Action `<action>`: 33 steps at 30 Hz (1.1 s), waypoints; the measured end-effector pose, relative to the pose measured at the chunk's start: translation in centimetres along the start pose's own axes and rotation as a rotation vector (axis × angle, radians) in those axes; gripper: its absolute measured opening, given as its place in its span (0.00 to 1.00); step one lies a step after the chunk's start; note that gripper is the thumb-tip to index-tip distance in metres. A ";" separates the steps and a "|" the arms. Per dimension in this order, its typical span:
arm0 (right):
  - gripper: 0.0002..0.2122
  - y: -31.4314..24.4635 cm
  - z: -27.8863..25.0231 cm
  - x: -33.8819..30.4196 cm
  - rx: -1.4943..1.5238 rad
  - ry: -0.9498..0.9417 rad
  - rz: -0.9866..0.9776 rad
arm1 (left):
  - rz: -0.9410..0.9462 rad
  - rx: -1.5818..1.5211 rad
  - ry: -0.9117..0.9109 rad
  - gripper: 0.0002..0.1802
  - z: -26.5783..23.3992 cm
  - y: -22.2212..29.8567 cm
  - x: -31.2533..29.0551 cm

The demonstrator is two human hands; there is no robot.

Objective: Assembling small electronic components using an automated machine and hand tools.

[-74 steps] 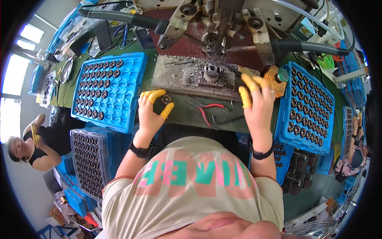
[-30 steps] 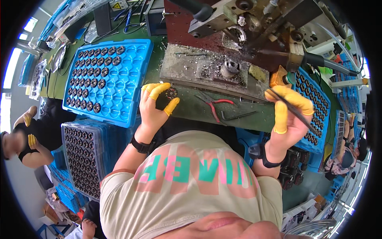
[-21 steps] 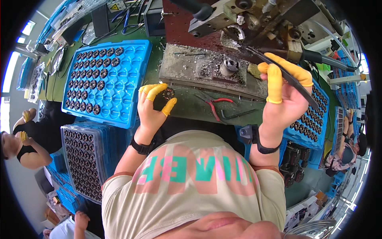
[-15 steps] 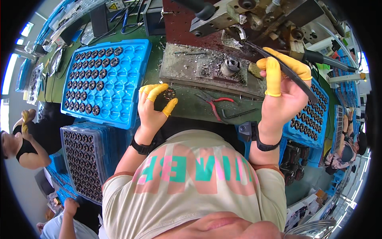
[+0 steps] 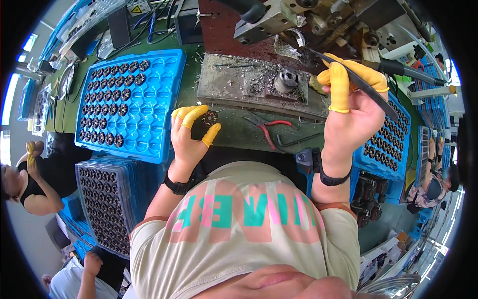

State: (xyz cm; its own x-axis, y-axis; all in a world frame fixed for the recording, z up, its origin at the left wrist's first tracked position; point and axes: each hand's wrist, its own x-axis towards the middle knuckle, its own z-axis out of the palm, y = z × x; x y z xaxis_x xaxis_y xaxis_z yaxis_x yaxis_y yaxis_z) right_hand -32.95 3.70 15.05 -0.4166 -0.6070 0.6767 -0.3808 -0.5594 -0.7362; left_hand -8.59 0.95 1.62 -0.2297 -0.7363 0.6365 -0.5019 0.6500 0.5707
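Nearest, at six o'clock, the wearer's pale shirt fills the lower picture, and two forearms rise from it, each with one dark wristband. The left hand, just left of centre, wears yellow finger cots and pinches one small dark round part between thumb and forefingers over the green bench. The right hand, at two o'clock, is curled around one long thin black rod that slants up toward the machine; its fingers are pressed together on the rod.

Between the hands lies one pair of red-handled pliers, with a thin bent metal piece just beside it. A short strip of bare bench runs between the hands.

At ten o'clock sits one blue tray, its left half filled with dark round parts in about six columns, its right half holding empty pockets. At eight o'clock a stack of dark-filled trays stands below it. A second blue tray at three o'clock lies partly behind the right wrist.

Beyond, at twelve o'clock, a grey metal plate strewn with shavings bears one cylindrical fixture, under the machine head, which closes off the far edge.
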 end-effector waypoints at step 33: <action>0.10 6.0 -7.7 -3.5 -1.097 -0.356 -0.162 | -0.142 -0.099 -0.034 0.24 -0.8 2.2 1.9</action>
State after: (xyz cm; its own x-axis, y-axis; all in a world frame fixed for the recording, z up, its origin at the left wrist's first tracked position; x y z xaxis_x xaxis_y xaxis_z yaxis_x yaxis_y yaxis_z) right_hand -40.13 6.83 8.27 -0.1089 -0.7947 0.5972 -0.9908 0.0384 -0.1296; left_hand -9.46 1.15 4.57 -0.1911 -0.8269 0.5289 -0.4468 0.5531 0.7032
